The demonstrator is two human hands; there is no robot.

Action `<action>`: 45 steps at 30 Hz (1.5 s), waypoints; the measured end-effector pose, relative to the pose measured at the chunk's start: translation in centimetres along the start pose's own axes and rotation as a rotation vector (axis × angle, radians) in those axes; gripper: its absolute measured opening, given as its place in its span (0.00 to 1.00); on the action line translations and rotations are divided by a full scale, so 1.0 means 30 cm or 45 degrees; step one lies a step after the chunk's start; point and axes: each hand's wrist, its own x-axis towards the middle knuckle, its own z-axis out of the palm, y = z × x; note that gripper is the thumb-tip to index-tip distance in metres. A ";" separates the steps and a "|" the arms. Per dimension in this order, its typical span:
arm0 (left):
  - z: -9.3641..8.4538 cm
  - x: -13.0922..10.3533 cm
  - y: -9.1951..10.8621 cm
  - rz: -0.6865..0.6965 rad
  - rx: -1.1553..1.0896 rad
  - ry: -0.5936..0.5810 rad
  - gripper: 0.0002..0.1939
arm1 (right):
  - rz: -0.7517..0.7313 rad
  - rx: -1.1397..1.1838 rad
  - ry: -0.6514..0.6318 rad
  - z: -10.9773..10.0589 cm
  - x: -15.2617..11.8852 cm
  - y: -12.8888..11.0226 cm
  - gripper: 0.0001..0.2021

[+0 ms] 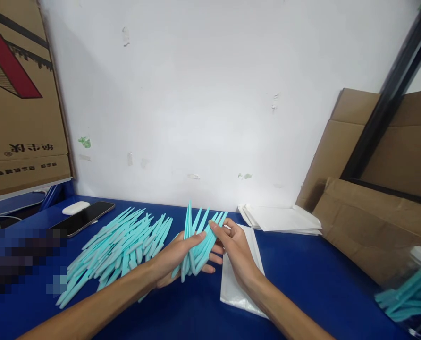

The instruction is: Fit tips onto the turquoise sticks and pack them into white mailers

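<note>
A fanned bunch of slim turquoise sticks (204,246) with tapered tips rises from my left hand (177,257), its thumb across them and its fingers underneath. At the bunch's right side, my right hand (236,243) pinches the upper part of the outermost sticks between thumb and fingers. Some of its fingers are hidden behind the bunch. A loose pile of the same sticks (116,250) lies on the blue table to the left. Under my right wrist is a flat white packet (233,283), partly covered by the forearm.
A phone (86,218) and a white rounded case (76,208) lie at the back left. White envelopes (281,219) are stacked against the wall. A clear jar with turquoise sticks (408,295) stands at the right. Cardboard (355,226) leans behind it; a carton (22,118) stands left.
</note>
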 end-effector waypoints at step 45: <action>-0.032 -0.009 0.024 -0.032 0.003 -0.596 0.15 | -0.054 -0.118 -0.031 -0.002 -0.011 -0.018 0.18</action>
